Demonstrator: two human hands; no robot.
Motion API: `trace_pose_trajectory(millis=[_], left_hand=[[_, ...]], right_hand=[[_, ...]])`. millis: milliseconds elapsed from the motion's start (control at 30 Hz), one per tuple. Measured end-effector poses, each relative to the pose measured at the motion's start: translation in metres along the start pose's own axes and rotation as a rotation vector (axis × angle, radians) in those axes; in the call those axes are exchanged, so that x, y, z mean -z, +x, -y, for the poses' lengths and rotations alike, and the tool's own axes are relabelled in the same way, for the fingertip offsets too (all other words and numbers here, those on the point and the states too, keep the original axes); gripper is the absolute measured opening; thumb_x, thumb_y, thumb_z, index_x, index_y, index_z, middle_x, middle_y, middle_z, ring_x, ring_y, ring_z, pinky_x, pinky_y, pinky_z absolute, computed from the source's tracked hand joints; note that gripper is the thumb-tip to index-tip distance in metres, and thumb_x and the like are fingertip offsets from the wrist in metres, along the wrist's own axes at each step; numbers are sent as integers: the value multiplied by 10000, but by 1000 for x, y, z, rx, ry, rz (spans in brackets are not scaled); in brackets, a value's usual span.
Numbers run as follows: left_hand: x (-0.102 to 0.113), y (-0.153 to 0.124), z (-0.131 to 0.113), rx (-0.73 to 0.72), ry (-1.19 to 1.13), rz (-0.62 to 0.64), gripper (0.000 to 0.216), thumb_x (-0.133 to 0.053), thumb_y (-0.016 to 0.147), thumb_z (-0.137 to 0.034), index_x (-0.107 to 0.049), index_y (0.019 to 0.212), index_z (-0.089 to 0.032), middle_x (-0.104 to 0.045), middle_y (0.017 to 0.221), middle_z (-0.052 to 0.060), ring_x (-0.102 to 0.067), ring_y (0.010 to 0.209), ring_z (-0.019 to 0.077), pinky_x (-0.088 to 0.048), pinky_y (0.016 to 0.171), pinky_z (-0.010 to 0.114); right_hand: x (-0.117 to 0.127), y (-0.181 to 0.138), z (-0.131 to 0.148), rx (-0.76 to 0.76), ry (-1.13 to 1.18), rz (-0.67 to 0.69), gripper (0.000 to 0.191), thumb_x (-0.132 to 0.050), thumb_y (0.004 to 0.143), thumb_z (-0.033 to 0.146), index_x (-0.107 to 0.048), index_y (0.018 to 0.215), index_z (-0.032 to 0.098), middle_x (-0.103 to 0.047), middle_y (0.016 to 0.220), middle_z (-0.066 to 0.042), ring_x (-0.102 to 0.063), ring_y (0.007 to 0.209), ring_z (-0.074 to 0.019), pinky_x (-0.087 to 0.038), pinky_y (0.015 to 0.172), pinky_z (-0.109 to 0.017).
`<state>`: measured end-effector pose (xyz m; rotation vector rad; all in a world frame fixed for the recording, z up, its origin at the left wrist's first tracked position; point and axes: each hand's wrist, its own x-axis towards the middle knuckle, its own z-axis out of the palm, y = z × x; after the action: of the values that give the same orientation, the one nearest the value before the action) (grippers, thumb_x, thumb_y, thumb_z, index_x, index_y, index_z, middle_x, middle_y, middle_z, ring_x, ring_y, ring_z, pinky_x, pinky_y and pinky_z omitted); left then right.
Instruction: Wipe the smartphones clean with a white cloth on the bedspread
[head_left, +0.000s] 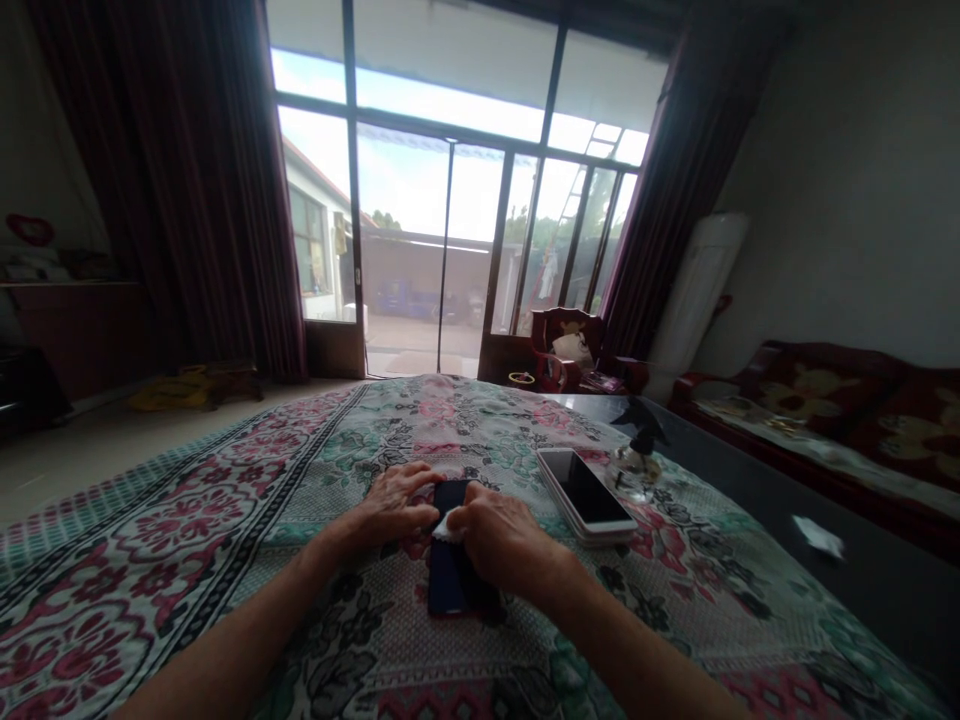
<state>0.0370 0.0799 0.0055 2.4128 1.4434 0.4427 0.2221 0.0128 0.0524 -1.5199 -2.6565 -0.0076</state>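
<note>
A dark smartphone (452, 585) lies flat on the patterned tablecloth (337, 600), straight in front of me. My left hand (397, 502) rests at its left edge with fingers stretched and apart, the fingertips touching the phone. Pressed onto the phone's surface is a white tissue (447, 528), pinched in the closed fingers of my right hand (495, 525), which covers the phone's right side. To the right of that hand lies a white phone (589, 495) with a black screen, seemingly on top of another white slab.
Behind the white phone stands a clear bottle (636, 472) with a dark top. A crumpled white tissue (819, 538) lies on the dark tabletop (787, 590) at right. Beyond are a wooden chair (566, 330), a sofa (817, 385) and glass doors (427, 260).
</note>
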Motion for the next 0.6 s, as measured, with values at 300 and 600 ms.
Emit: trace_pose_trajectory(millis=[300,600], left_hand=[[-3,2,4,0,-9,-14,530,-578,745,-340,-553,1268,-257,-466,1406,40,-374,1296,302,-263,1090,429],[-3,1,3,11,7,-12,530,-563,741,-320,-549,1268,-269,-467,1407,26,-364,1309,287,-261,1092,413]], right_hand=[[5,-8,-4,49,133,74,290,-566,735,143,-725,933,283,-640,926,-32,-586,832,-165,-366,685,-234],[0,-1,3,-1,12,25,255,-484,796,183,-726,867,220,-614,940,-68,-569,719,-160,-325,579,-247]])
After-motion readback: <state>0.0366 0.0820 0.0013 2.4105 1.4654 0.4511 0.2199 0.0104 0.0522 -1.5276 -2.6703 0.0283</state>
